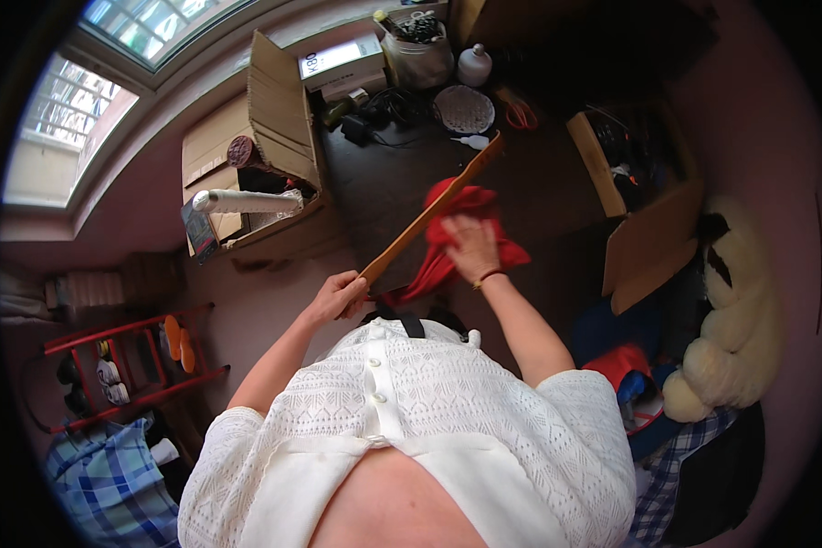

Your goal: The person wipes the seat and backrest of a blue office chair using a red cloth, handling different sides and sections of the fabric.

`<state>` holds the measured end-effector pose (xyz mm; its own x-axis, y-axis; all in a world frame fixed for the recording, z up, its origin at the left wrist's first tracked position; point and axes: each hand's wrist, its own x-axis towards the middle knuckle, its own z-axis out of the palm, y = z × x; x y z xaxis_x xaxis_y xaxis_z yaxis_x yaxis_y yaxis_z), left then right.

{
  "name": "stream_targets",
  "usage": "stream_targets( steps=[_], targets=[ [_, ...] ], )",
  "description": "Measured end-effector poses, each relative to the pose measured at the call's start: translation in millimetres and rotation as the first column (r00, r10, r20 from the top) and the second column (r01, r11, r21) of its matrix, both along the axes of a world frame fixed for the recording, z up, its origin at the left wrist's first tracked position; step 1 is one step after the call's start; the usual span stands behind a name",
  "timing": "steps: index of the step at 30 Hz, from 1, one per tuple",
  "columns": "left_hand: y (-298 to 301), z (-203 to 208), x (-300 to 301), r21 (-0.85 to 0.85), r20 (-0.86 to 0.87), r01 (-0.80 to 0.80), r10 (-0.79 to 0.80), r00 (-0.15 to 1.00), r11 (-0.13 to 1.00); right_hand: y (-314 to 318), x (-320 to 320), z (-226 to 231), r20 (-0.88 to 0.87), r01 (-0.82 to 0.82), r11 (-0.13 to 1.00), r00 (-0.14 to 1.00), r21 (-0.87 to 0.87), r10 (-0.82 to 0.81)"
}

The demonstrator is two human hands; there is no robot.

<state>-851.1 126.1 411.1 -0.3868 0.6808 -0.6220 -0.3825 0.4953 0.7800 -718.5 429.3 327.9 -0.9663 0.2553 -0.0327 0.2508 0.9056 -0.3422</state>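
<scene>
My left hand (343, 294) is closed round the near end of a long, flat, yellowish-brown strip (411, 230). The strip slants up and to the right, its narrow far end over the dark tabletop (365, 178); I cannot tell what it is made of. Part of it crosses in front of a crumpled red cloth (470, 201) at the table's near side. On that cloth lies my right hand (471, 247), palm down with the fingers apart, slightly blurred. A thin band circles the right wrist.
An opened cardboard box (279, 119) with a white roll stands left, another box (635, 237) right. Behind are a white carton (342, 62), black cables (388, 108), a round dish (464, 110) and a white bottle (474, 66). A red rack (142, 365) with shoes stands lower left.
</scene>
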Motion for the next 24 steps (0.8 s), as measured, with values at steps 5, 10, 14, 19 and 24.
stream_targets(
  steps=[5,10,14,19,24],
  targets=[
    [-8,9,11,-0.075,0.029,-0.023,0.025,0.999,0.997,31,-23,-13,-0.087,0.62,0.774,0.785,0.129,-0.614],
    [-35,6,17,-0.06,-0.017,-0.039,0.038,0.999,0.997,-91,-33,0,-0.038,-0.257,0.965,0.965,0.048,0.259],
    [-24,14,11,0.006,-0.057,-0.027,0.027,0.998,1.0,-99,-17,4,-0.093,-0.146,0.986,0.986,-0.086,0.138],
    [30,15,0,0.152,-0.009,-0.121,0.124,0.992,0.981,-54,-23,23,0.276,0.075,-0.449,0.873,-0.891,-0.403],
    [85,19,-2,0.159,0.035,-0.068,0.063,0.997,0.985,-79,-26,77,0.034,-0.062,-0.668,0.991,-0.741,-0.129]
  ],
)
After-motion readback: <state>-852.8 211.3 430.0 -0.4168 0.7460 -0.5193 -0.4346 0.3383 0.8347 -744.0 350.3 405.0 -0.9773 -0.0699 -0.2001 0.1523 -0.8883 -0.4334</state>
